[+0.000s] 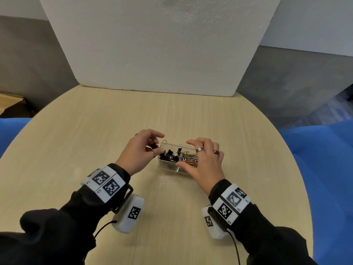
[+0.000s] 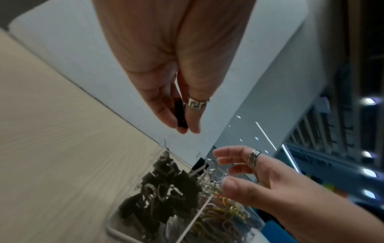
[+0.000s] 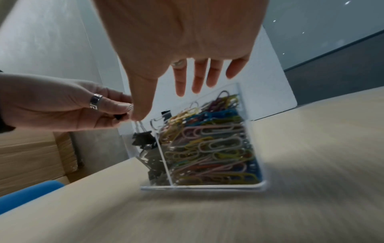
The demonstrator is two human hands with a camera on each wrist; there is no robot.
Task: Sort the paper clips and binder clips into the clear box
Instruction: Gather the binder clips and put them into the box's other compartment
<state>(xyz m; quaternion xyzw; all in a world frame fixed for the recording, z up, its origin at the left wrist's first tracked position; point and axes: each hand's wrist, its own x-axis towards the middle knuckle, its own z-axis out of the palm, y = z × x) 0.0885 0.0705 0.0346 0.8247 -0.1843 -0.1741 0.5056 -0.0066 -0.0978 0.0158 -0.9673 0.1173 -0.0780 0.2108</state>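
Observation:
A clear box [image 1: 169, 169] with two compartments stands at the middle of the round table. Its left compartment holds several black binder clips [image 1: 170, 154]; its right holds coloured paper clips [image 1: 191, 159]. My left hand [image 1: 159, 143] hovers over the box's left end and pinches a black binder clip [image 1: 152, 146] between thumb and fingers; the left wrist view shows this held clip [image 2: 180, 115] above the piled binder clips [image 2: 166, 185]. My right hand [image 1: 186, 153] is spread above the paper clips [image 3: 212, 144], its fingers [image 3: 197, 78] straight and holding nothing.
The light wooden table [image 1: 114, 121] is bare around the box. A white foam board [image 1: 152, 44] stands upright at the table's far edge. Blue chairs [image 1: 324, 150] flank the table on both sides. A brown cardboard box [image 1: 11, 100] sits at the far left.

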